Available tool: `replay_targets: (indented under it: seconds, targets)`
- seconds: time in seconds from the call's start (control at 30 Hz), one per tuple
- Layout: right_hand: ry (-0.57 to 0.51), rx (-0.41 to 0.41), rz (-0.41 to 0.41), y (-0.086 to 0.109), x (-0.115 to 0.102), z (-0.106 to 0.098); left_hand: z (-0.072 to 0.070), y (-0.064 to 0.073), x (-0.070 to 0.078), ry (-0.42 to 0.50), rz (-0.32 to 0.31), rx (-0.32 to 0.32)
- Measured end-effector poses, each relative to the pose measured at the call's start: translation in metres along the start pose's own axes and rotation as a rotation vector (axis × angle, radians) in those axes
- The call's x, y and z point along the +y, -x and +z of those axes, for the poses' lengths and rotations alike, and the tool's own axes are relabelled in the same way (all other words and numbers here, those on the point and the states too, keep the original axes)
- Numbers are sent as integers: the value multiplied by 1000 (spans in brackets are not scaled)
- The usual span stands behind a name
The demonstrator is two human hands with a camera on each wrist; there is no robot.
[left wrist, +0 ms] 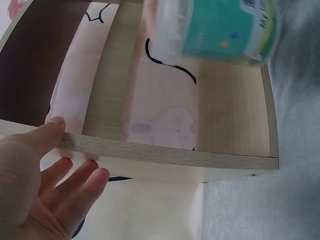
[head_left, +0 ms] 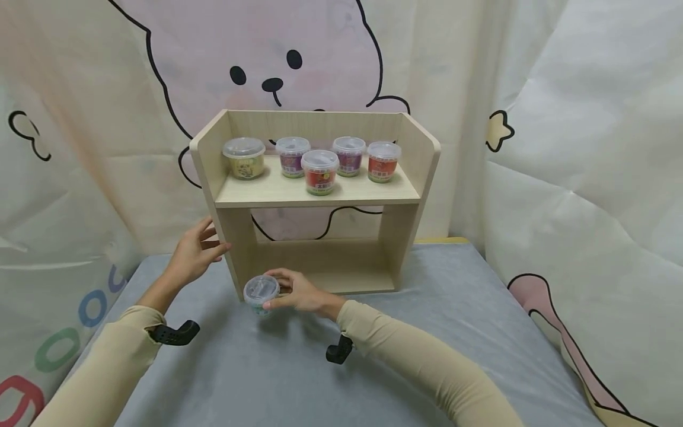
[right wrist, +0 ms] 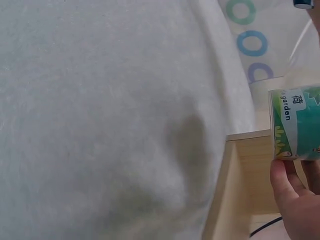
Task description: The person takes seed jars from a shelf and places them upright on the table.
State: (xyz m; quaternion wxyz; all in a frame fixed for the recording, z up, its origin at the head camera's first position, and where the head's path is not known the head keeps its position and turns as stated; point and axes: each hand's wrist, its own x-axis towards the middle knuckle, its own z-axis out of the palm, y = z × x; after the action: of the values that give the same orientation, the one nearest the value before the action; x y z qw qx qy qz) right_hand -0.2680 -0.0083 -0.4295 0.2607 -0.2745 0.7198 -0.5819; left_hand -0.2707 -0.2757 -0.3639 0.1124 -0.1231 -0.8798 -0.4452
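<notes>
My right hand (head_left: 301, 293) holds a small plastic tub (head_left: 261, 292) with a clear lid, fingers and thumb around its side. The tub is off the table in front of the shelf's lower left corner. Its teal and white label (right wrist: 302, 122) shows in the right wrist view, and the tub (left wrist: 220, 30) blurs at the top of the left wrist view. With my left hand (head_left: 194, 252) I hold the left side panel of the wooden shelf (head_left: 235, 255). The thumb lies over the panel's front edge and the fingers are on its outer side.
Several lidded tubs stand on the upper board: a wider yellow one (head_left: 245, 160) at left, purple ones (head_left: 291, 159), and red ones (head_left: 320, 173). A blue-grey cloth (head_left: 400, 356) covers the table. Printed curtains (head_left: 587, 178) hang behind and at both sides.
</notes>
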Motion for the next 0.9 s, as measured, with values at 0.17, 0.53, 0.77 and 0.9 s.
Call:
replay_targets:
  seconds: [0.17, 0.53, 0.77, 0.9]
  targets:
    - [-29, -3, 16, -8, 13, 13, -1, 1, -2, 55, 1, 0]
    - [-34, -3, 30, -21, 21, 34, 1, -3, -3, 55, 1, 9]
    - [-59, 19, 46, -32, 30, 37, 0, -4, -4, 63, -8, 9]
    - [-56, 3, 35, -35, 38, 41, 1, -3, -5, 68, -11, 14]
